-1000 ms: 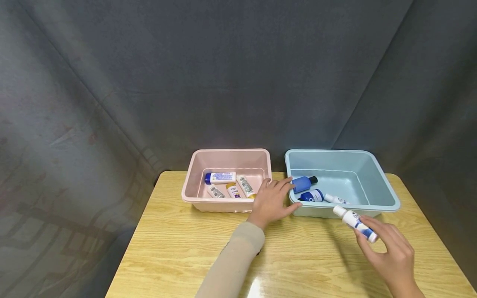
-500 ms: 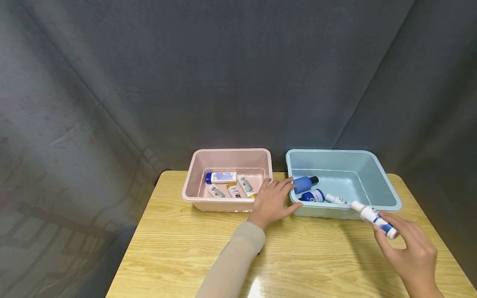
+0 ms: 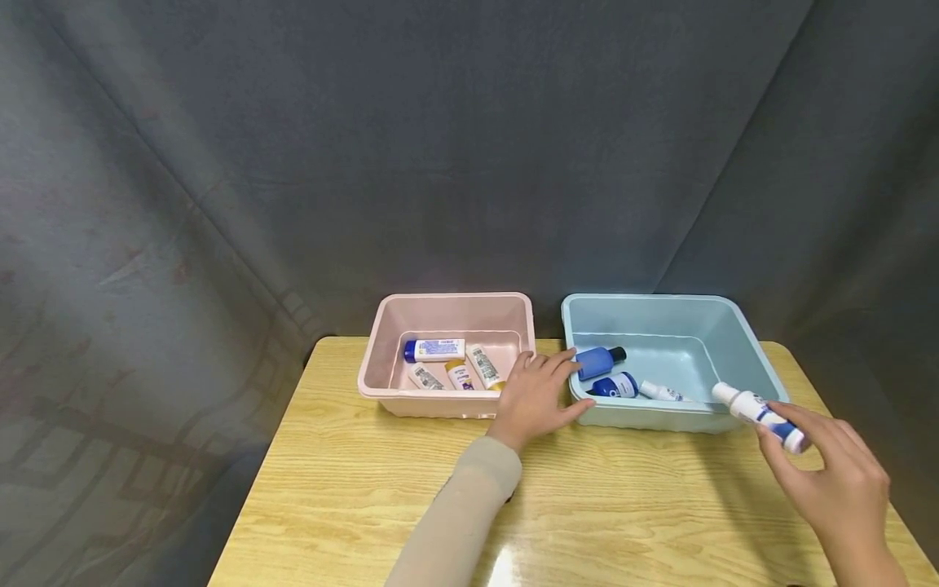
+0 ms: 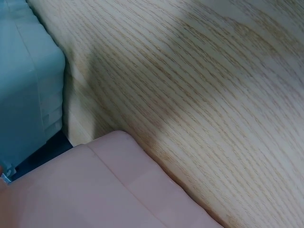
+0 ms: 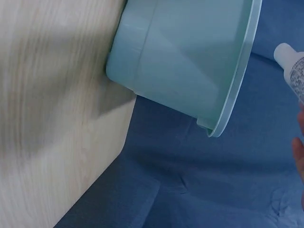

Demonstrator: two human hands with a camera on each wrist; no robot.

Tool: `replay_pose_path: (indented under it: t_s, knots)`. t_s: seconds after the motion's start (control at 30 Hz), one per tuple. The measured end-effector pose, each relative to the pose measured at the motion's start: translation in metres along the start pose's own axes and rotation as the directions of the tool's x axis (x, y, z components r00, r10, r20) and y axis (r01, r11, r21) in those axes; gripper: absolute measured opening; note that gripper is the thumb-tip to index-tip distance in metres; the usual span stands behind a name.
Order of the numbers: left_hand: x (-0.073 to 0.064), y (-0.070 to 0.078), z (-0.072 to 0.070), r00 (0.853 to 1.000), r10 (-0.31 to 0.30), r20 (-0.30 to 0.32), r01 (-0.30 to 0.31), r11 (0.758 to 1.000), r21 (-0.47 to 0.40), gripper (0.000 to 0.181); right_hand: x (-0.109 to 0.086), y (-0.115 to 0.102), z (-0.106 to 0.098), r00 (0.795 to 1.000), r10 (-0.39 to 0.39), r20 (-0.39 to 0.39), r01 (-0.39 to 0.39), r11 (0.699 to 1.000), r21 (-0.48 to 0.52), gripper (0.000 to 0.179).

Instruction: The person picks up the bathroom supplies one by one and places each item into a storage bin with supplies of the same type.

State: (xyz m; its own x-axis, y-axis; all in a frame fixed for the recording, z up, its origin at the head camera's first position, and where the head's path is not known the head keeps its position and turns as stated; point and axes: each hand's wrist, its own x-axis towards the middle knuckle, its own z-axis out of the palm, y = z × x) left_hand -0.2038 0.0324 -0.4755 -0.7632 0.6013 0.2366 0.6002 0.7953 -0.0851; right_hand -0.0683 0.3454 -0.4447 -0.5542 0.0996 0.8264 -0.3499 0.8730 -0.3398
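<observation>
My right hand (image 3: 836,473) pinches a small white-and-blue bottle (image 3: 759,416) between thumb and fingers. The bottle tilts with its white cap toward the upper left, overlapping the front right corner of the light blue bin (image 3: 675,417). In the right wrist view only the cap end of the bottle (image 5: 292,66) and some fingertips show, beyond the bin's rim. My left hand (image 3: 534,399) lies with spread, relaxed fingers across the gap between the pink bin (image 3: 425,405) and the blue bin, fingertips at the blue bin's left rim. The left wrist view shows mainly the outer walls of both bins.
Inside the blue bin lie a blue bottle with a black cap (image 3: 597,363), a dark blue labelled bottle (image 3: 616,385) and a small white bottle (image 3: 662,392). Several white tubes and bottles, one a blue-capped tube (image 3: 434,350), lie in the pink bin. Grey cloth (image 3: 469,163) hangs behind the wooden table (image 3: 352,489).
My right hand has moved to the right with the bottle, from in front of the blue bin to its front right corner. My left hand has stayed in place.
</observation>
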Motion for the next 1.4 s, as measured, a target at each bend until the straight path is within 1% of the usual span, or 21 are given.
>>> replay_pose_path:
  t_s: [0.2, 0.3, 0.5, 0.67, 0.73, 1.0, 1.17, 1.23, 1.4]
  knots:
    - [-0.001, 0.000, 0.000, 1.000, -0.009, 0.001, 0.009, 1.000, -0.002, 0.072, 0.009, 0.003, 0.003, 0.999, 0.021, 0.044, -0.020, 1.000, -0.021, 0.067]
    - [-0.001, 0.000, 0.001, 1.000, -0.013, 0.000, 0.013, 1.000, 0.003, 0.072, 0.014, 0.005, 0.005, 0.996, 0.038, 0.084, -0.035, 0.999, -0.036, 0.066]
    - [-0.001, 0.000, 0.002, 1.000, -0.011, 0.009, 0.012, 1.000, -0.025, 0.072, 0.021, 0.008, 0.009, 0.992, 0.071, 0.109, -0.067, 0.997, -0.044, 0.067]
    - [-0.002, 0.001, 0.002, 1.000, -0.013, 0.007, 0.013, 1.000, -0.017, 0.072, 0.025, 0.010, 0.010, 0.981, 0.113, 0.156, -0.102, 0.992, -0.077, 0.038]
    - [-0.002, 0.001, 0.001, 1.000, -0.010, 0.006, 0.010, 1.000, -0.010, 0.072, 0.026, 0.011, 0.011, 0.976, 0.128, 0.175, -0.114, 0.989, -0.093, 0.031]
    - [-0.002, 0.001, 0.002, 1.000, -0.008, 0.007, 0.008, 1.000, -0.001, 0.072, 0.034, 0.013, 0.016, 0.951, 0.170, 0.258, -0.138, 0.981, -0.140, 0.035]
    - [-0.001, 0.000, 0.001, 1.000, -0.003, 0.008, 0.002, 1.000, 0.009, 0.072, 0.037, 0.013, 0.021, 0.946, 0.178, 0.271, -0.148, 0.981, -0.128, 0.035]
    - [0.000, 0.000, 0.001, 1.000, -0.001, 0.007, 0.000, 1.000, 0.015, 0.073, 0.037, 0.014, 0.024, 0.942, 0.192, 0.274, -0.165, 0.979, -0.120, 0.035]
    - [0.002, -0.001, 0.005, 1.000, 0.006, 0.000, -0.006, 1.000, 0.023, 0.073, 0.038, 0.019, 0.031, 0.922, 0.246, 0.300, -0.220, 0.968, -0.118, 0.035]
